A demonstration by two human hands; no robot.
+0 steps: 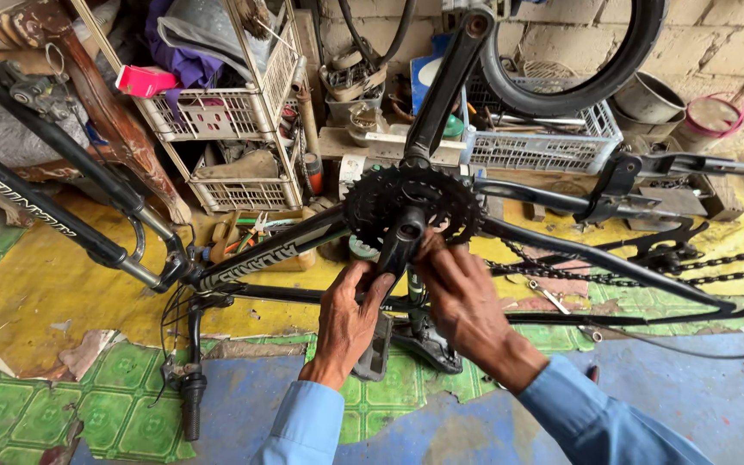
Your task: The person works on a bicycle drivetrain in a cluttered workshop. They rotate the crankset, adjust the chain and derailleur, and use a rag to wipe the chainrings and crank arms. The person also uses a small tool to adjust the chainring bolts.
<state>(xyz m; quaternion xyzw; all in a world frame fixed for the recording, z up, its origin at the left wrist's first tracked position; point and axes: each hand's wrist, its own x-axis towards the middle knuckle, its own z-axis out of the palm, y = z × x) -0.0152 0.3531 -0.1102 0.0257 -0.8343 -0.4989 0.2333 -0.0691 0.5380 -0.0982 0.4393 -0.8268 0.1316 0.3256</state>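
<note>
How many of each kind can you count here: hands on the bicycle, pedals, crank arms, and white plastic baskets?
Hands: 2, left hand and right hand, both at the lower crank arm
Pedals: 2, one pedal by the left hand, the other pedal below the right
Crank arms: 2, the second crank arm pointing up
White plastic baskets: 3, stacked baskets and flat basket
Total: 9
</note>
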